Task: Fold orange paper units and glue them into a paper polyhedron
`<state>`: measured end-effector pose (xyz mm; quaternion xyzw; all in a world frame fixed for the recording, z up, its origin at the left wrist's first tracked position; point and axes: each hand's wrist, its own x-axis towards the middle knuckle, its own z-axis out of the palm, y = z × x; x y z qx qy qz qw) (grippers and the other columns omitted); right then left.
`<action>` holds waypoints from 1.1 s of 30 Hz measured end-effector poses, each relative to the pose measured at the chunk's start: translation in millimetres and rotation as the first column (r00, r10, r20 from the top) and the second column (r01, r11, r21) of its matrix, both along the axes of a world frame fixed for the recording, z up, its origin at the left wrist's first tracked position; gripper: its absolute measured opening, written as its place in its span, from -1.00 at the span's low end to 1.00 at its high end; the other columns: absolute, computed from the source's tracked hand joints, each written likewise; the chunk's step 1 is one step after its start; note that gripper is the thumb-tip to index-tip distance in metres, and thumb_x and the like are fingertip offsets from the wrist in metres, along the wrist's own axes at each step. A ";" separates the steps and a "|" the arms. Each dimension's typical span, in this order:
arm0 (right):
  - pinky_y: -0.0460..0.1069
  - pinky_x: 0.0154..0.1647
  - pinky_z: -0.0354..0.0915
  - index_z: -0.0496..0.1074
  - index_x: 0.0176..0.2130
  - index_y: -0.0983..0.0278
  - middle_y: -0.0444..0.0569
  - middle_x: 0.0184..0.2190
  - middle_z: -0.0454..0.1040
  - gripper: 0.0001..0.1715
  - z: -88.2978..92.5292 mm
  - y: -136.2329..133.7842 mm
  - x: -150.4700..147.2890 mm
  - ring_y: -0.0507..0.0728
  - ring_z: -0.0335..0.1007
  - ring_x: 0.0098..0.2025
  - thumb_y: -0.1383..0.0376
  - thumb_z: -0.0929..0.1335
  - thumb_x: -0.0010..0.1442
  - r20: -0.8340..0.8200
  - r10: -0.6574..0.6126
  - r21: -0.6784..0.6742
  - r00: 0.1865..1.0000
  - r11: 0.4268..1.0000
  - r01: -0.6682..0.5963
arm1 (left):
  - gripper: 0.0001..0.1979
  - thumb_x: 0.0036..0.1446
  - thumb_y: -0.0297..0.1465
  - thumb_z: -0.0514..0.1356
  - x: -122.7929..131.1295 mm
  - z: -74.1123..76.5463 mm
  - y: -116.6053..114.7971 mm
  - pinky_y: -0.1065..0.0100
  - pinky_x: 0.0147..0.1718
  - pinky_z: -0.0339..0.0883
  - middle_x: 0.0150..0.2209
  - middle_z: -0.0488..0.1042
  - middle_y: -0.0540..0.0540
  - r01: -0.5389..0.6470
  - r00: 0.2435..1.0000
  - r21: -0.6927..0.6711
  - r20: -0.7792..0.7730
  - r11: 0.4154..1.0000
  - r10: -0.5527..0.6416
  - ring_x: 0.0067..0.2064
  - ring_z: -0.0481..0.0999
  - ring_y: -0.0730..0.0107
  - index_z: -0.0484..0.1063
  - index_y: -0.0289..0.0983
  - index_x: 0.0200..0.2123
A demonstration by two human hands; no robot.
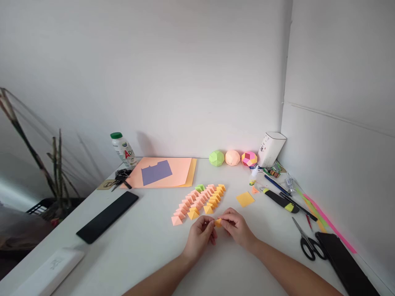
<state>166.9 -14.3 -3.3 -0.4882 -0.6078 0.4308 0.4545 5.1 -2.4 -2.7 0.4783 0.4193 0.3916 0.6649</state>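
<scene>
Between the fingertips of my two hands is a small folded piece of orange paper [218,223]. My left hand [202,235] pinches it from the left, and my right hand [237,227] pinches its right side; the fingers cover part of it. Just beyond my hands stand slanting rows of folded paper pieces: pink ones [177,220], orange ones [208,209] and a few green ones [200,188] at the far end. A flat orange paper square [245,199] lies beyond my right hand.
Scissors [305,240], a cutter knife [281,200], pens and a black phone-like slab [347,263] lie at the right. Paper balls [216,158] line the wall beside a white box [271,149]. Left are paper sheets [182,170], a bottle [124,151] and a black slab [108,216].
</scene>
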 end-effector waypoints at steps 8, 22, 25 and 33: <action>-0.11 -0.62 0.16 0.33 -0.49 0.28 -0.17 -0.47 0.27 -0.75 1.3 2.1 0.7 -0.06 0.20 -0.61 0.18 0.35 0.10 -0.015 -0.045 -0.090 0.999 0.995 0.044 | -0.77 0.09 -0.22 0.11 1.4 -4.6 1.1 0.44 -0.62 0.21 -0.65 0.33 0.09 -0.029 0.999 -0.003 -0.029 1.000 0.029 -0.66 0.31 0.51 0.23 -0.26 -0.43; -0.11 -0.63 0.21 0.49 -0.43 0.31 -0.15 -0.60 0.40 -0.79 2.6 17.7 -17.6 -0.02 0.22 -0.66 0.21 0.33 0.03 0.183 -0.137 -0.166 0.974 0.972 0.168 | -0.87 0.03 -0.47 0.07 2.9 -0.8 -26.7 0.21 -0.07 0.27 -0.25 0.51 -0.21 0.593 0.791 0.771 -0.502 0.232 -0.350 -0.11 0.44 0.17 0.41 -0.23 -0.41; -0.11 -0.67 0.17 0.51 -0.47 0.29 -0.13 -0.62 0.43 -0.78 5.0 26.4 -26.8 -0.01 0.22 -0.68 0.22 0.32 0.03 0.306 -0.148 -0.111 0.940 0.976 0.189 | -0.85 0.04 -0.49 0.06 3.2 -5.6 -22.6 0.29 -0.13 0.33 -0.26 0.52 -0.21 0.566 0.811 0.754 -0.439 0.333 -0.386 -0.15 0.48 0.24 0.43 -0.25 -0.39; -0.11 -0.63 0.17 0.50 -0.56 0.25 -0.11 -0.64 0.46 -0.78 6.4 39.5 -35.8 0.08 0.34 -0.57 0.24 0.32 0.01 0.390 -0.191 -0.044 0.901 0.973 0.225 | -0.87 0.02 -0.50 0.07 5.5 -12.2 -20.8 0.28 -0.14 0.33 -0.27 0.53 -0.20 0.546 0.825 0.772 -0.426 0.325 -0.373 -0.18 0.49 0.24 0.41 -0.25 -0.39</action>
